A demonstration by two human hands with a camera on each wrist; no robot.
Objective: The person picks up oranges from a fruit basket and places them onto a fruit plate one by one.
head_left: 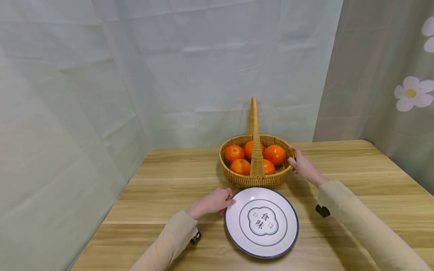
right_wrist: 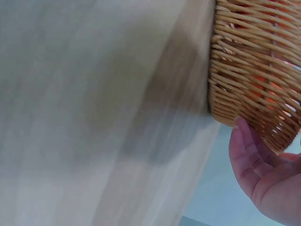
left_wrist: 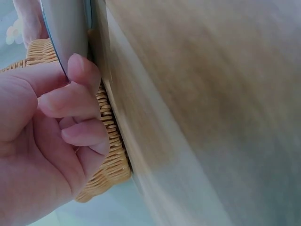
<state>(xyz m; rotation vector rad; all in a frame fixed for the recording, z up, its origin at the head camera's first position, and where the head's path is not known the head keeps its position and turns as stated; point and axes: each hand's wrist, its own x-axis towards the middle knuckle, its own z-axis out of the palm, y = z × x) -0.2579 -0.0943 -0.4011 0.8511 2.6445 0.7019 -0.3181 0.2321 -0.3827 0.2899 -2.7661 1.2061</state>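
Note:
A round white plate [head_left: 288, 231] with a dark blue rim and printed characters lies on the table in front of the wicker basket [head_left: 237, 181]. My left hand [head_left: 213, 202] pinches the plate's left edge, thumb on top and curled fingers below, as the left wrist view also shows. In the basket, under its tall arched handle [head_left: 256, 150], sit several oranges [head_left: 275, 154]. At the basket's right end my right hand [head_left: 303, 165] holds the rim, with fingers against the outer wall. Part of this hand is cut off in the right wrist view.
The wood-grain table [head_left: 162, 195] extends to both sides of the plate and basket. Behind it hangs a pale curtain [head_left: 230, 67], close to the back edge. A grey cloth with flowers [head_left: 411, 93] hangs on the right.

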